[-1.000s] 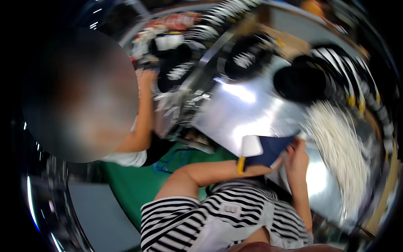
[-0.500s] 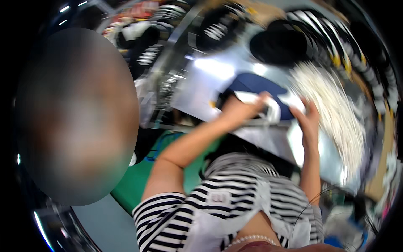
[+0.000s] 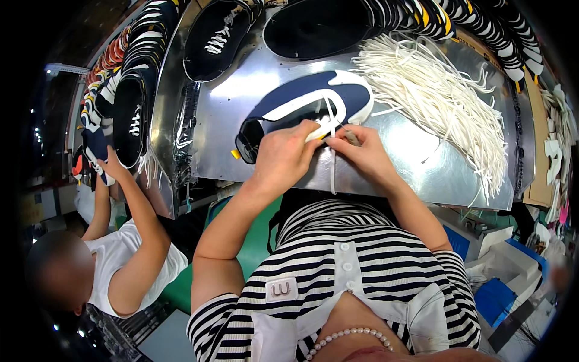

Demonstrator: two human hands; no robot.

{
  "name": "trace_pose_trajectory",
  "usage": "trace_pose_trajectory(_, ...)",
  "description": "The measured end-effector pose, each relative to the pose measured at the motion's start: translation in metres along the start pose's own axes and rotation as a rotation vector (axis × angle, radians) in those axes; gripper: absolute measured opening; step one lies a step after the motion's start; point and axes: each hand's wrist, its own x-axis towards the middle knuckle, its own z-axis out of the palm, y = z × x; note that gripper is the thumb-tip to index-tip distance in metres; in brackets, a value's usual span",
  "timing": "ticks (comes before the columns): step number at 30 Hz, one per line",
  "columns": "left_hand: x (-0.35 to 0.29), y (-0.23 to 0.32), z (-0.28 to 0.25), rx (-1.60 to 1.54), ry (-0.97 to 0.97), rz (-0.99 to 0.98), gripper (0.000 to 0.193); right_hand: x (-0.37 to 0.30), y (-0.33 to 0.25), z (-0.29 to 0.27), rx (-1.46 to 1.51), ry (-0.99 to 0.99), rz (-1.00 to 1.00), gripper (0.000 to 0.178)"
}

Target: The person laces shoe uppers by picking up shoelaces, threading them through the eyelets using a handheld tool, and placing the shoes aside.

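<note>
A navy and white shoe upper (image 3: 283, 93) with a dark lining lies tilted on the metal tabletop in front of me. My left hand (image 3: 283, 155) grips its edge by the lace opening, fingers closed. A white shoelace (image 3: 332, 172) runs across the upper and hangs down between my hands. My right hand (image 3: 366, 152) is closed in a pinch at that lace, touching the upper's eyelet edge. A small greyish bit shows by its fingers, too small to name. The exact fingertip hold is partly hidden.
A large bundle of white laces (image 3: 443, 108) lies right of the upper on the metal tabletop (image 3: 223, 114). Dark shoe uppers (image 3: 322, 27) line the back, with rows of more at both sides. At left, a co-worker's hand (image 3: 111, 164) holds another upper.
The earlier picture is blurred and the view has shifted. My right hand, earlier open and apart at the upper's right end, is now pinched close beside my left hand at the lace.
</note>
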Motion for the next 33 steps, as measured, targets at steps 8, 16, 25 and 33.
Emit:
trace_pose_trajectory(8,0.022,0.009,-0.077,-0.181,0.432,-0.017,0.019,-0.108,0.025,-0.046,-0.619,-0.387,-0.204,0.017)
trace_pose_trajectory(16,0.014,-0.004,-0.001,-0.062,-0.141,-0.04,0.025,-0.101,0.002,-0.061,-0.265,-0.021,-0.263,0.018)
trace_pose_trajectory(25,0.018,-0.003,0.004,0.026,-0.225,-0.123,0.029,-0.004,-0.037,-0.042,0.066,0.056,-0.173,0.012)
trace_pose_trajectory(33,0.025,0.005,-0.005,0.077,-0.2,0.016,0.03,0.044,-0.021,-0.034,0.026,0.143,-0.343,0.014)
